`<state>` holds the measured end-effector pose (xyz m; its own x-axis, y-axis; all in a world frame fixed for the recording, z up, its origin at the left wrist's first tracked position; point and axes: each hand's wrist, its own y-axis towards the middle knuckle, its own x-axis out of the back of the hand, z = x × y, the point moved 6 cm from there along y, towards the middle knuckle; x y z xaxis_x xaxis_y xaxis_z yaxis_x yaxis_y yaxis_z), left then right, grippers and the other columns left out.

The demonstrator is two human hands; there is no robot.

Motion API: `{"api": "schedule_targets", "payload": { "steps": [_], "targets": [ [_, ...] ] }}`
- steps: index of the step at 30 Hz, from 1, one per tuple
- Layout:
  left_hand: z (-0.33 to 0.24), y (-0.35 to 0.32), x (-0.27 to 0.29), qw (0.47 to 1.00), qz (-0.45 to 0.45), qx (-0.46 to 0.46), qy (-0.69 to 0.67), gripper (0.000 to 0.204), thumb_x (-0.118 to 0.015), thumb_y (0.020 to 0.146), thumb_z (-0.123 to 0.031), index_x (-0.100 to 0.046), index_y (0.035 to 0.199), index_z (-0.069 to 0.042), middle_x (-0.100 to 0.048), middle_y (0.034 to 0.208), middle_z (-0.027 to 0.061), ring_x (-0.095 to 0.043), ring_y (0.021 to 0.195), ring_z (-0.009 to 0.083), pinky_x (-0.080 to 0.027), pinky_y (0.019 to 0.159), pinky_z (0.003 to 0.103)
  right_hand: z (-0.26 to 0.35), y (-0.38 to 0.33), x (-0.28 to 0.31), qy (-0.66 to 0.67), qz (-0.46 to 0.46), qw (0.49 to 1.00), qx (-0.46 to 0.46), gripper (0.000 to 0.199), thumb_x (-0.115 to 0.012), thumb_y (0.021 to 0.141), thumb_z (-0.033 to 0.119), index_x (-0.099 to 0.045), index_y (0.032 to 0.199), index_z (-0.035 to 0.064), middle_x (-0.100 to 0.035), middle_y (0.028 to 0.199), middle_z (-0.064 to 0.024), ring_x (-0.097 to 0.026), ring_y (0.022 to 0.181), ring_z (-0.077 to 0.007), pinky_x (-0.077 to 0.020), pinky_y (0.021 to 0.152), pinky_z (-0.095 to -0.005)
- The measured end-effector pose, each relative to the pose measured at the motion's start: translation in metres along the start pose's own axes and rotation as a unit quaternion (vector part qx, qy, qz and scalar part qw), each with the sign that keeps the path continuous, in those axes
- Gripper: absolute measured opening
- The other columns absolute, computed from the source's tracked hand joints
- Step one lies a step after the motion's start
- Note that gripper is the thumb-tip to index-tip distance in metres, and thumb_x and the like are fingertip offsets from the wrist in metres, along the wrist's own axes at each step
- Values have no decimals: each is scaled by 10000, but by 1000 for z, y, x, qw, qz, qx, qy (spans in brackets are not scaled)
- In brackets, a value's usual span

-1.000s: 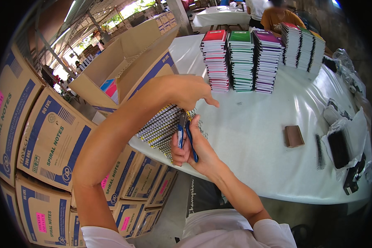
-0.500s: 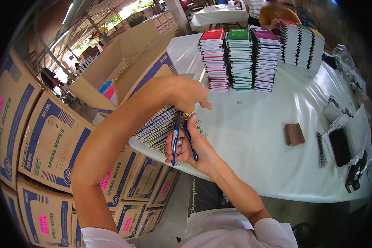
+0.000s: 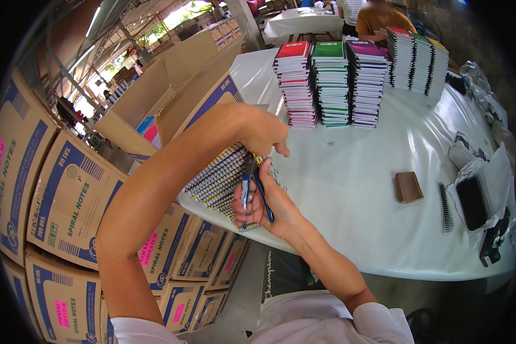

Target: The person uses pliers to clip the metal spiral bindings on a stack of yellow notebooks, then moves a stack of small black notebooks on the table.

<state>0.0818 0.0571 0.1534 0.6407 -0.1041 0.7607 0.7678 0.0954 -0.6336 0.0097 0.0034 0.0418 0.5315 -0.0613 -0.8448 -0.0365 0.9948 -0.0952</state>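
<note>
My right hand (image 3: 272, 212) has its fingers wrapped round stiff-looking pliers (image 3: 262, 194), best gripped low, by probably springy coils (image 3: 215, 179) at the bench (image 3: 338, 195)'s near-left edge; can't tell my left hand (image 3: 264, 133)'s fingers.

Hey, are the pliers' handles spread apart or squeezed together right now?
Spread apart: the pliers in your right hand show a clear gap between their blue handles.

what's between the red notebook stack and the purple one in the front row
In the head view, a stack of green-covered notebooks stands between the red stack and the purple stack.
</note>
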Motion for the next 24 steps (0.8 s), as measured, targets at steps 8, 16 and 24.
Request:
{"api": "schedule_targets", "payload": {
  "steps": [8,16,24],
  "targets": [
    [-6,3,-12,999,40,23,27,431,-629,742,-37,-683,1168,-76,-660,1198,129,-632,1089,294,-499,910,368,-10,-8,-5,34,35,999,-16,736,-229,893,756,-485,719,88,-357,528,-16,-310,437,-140,-314,447,-303],
    [-9,-2,-12,998,42,23,32,456,-593,733,-10,-679,1177,-70,-657,1208,120,-631,1070,317,-501,895,380,-19,-8,1,-28,-3,999,29,791,-214,898,745,-555,782,41,-536,620,-92,-541,545,-222,-496,541,-362],
    [-5,6,-17,998,3,4,60,471,-589,731,-8,-665,1193,-61,-677,1122,170,-647,1006,351,-499,887,396,-25,11,10,196,290,936,-46,794,-207,898,743,-563,820,37,-572,664,-102,-563,567,-227,-520,567,-378]
  ]
}}
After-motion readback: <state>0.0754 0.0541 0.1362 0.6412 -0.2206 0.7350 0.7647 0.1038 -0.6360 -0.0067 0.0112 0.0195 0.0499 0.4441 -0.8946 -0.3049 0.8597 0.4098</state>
